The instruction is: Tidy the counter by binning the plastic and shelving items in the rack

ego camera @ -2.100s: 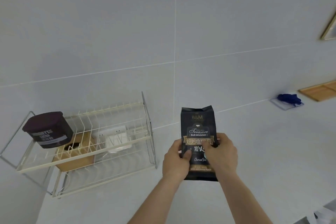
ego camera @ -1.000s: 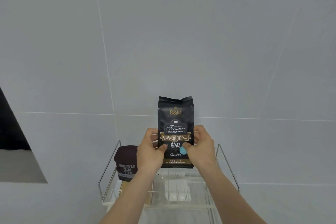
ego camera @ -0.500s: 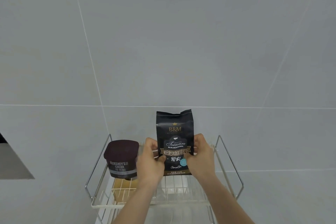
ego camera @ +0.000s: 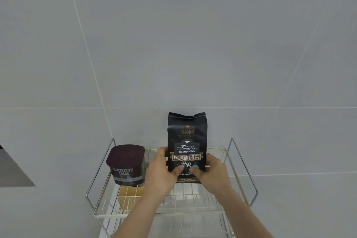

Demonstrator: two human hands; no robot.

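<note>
Lowered now onto the rack's (ego camera: pixel 242 162) upper tier beside the cocoa tub (ego camera: pixel 126 164), the coffee bag (ego camera: pixel 187 141) is grasped upright by the left hand (ego camera: pixel 161 170) and the right hand (ego camera: pixel 211 173), so that it is kept from tipping.

cream wire rack (ego camera: pixel 239 164) with metal side hoops, upper shelf carrying a dark cocoa tub (ego camera: pixel 126 165) at left and an upright black coffee bag (ego camera: pixel 187 137) toward the middle

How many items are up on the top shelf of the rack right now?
2: the cocoa tub at the left end, and the coffee bag upright near the middle, gripped by the left hand and right hand. Anything behind them is hidden.
</note>
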